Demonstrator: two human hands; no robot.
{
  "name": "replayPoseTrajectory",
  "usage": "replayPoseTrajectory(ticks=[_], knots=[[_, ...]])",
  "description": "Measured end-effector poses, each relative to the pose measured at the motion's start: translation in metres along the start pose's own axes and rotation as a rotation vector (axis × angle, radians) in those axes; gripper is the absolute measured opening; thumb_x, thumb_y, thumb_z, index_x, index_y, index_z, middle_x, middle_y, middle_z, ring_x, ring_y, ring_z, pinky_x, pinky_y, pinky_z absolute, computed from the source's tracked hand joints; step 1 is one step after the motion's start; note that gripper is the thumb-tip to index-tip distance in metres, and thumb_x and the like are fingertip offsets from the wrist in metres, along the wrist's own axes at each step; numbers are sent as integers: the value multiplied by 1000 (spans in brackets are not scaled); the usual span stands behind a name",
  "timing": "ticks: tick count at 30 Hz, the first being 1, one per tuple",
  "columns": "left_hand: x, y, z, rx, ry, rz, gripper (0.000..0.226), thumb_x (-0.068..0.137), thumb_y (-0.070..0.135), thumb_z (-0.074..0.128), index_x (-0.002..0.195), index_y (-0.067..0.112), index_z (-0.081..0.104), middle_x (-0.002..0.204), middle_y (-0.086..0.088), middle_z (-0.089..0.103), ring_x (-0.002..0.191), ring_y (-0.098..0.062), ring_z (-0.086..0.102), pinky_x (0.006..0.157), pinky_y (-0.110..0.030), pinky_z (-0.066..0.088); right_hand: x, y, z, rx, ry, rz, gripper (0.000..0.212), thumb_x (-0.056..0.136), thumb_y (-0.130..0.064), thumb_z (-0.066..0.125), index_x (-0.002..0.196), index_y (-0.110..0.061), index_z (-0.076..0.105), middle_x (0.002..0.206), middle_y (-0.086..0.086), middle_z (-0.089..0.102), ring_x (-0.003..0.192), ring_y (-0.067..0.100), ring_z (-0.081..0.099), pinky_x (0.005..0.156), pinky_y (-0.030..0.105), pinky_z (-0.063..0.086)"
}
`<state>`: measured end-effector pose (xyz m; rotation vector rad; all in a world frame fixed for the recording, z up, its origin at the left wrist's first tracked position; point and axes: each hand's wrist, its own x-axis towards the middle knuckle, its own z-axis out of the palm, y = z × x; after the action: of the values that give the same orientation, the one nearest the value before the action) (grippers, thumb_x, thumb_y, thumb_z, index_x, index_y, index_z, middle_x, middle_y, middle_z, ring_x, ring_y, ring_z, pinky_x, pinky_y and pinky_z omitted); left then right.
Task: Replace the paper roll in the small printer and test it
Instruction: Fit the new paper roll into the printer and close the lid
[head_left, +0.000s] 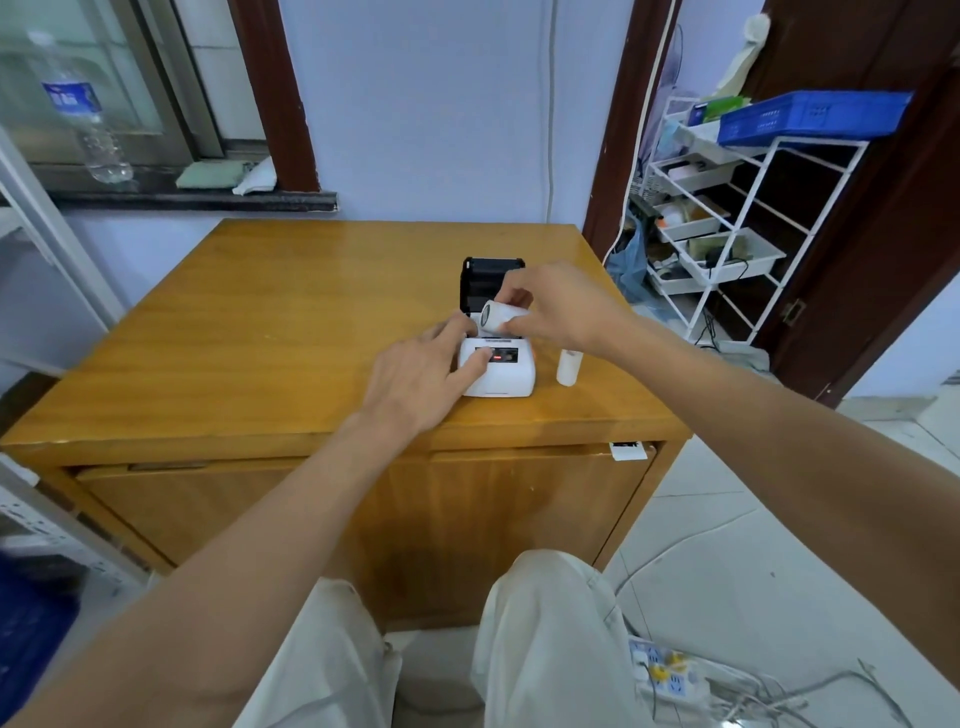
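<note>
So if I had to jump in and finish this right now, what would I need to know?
Left hand: flat on the white printer, steadying it, holding nothing.
Right hand: gripping a paper roll just above the printer's open bay.
The printer's black lid is flipped up. A second roll stands upright on the table, right of the printer.
Done: lid open.
Left: I can't tell which roll is new. Seat the new one, shut the lid, run a test print.

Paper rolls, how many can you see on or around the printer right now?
2. One paper roll is held in the right hand over the open printer. The other roll stands upright on the table, just right of the printer. The hands may hide more.
</note>
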<state>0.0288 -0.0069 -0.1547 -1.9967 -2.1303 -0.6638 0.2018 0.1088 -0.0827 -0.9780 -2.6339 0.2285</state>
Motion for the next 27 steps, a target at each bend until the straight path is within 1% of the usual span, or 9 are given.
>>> replayPoseTrajectory(ticks=[5,9,12,14,17,19,20,23,27], knots=[[0,-1,2,7,14,14,48,103,62,27,129,29,48,113,1,70,75,-28,65,47,-32,31,12,-7,2,-183,-95,-92,14,85,-25,71,99,-26,72,94,-7,73,85,16,63,68,37,54],[0,-2,3,34,30,22,50,103,62,25,132,28,49,120,1,69,77,-29,66,45,-31,30,23,-12,9,-344,-123,-138,8,85,-21,68,92,-22,70,90,-3,67,82,20,60,61,35,49],[-1,-2,3,42,47,36,52,104,62,26,135,27,47,116,1,70,71,-28,65,45,-32,38,27,-14,12,-367,-111,-167,7,85,-23,69,91,-21,66,87,-2,64,80,22,61,56,34,45],[-2,-1,1,29,55,25,49,103,62,28,134,28,46,109,1,70,66,-26,62,45,-32,41,28,-14,14,-378,-105,-183,8,88,-25,67,94,-22,64,90,-1,63,79,23,61,53,32,40],[-1,-2,0,-7,49,-26,49,101,64,33,132,27,41,96,0,71,61,-23,60,47,-32,41,27,-15,13,-383,-103,-178,16,88,-27,69,103,-23,64,95,-1,62,84,23,60,58,34,47],[-1,-3,1,-28,57,-50,54,98,68,33,132,26,38,101,-2,75,61,-24,63,51,-35,50,25,-14,12,-400,-95,-177,19,89,-28,69,107,-24,64,98,-1,63,87,23,61,60,36,50],[-1,-3,2,-30,61,-52,56,98,69,32,133,26,37,104,-1,75,62,-24,64,52,-37,52,24,-13,12,-422,-78,-183,20,90,-31,68,109,-25,64,99,-2,63,88,23,62,59,35,49],[-1,-3,3,-19,59,-43,57,98,71,28,135,29,35,105,0,76,62,-23,64,50,-37,52,19,-11,10,-476,-2,-197,25,91,-44,65,110,-27,66,98,-5,62,85,20,61,52,29,36],[0,-4,4,-15,60,-39,58,97,72,25,136,29,35,109,2,75,63,-23,64,48,-34,49,15,-8,6,-436,28,-181,29,92,-49,65,112,-28,68,97,-6,64,85,17,61,52,28,36]])
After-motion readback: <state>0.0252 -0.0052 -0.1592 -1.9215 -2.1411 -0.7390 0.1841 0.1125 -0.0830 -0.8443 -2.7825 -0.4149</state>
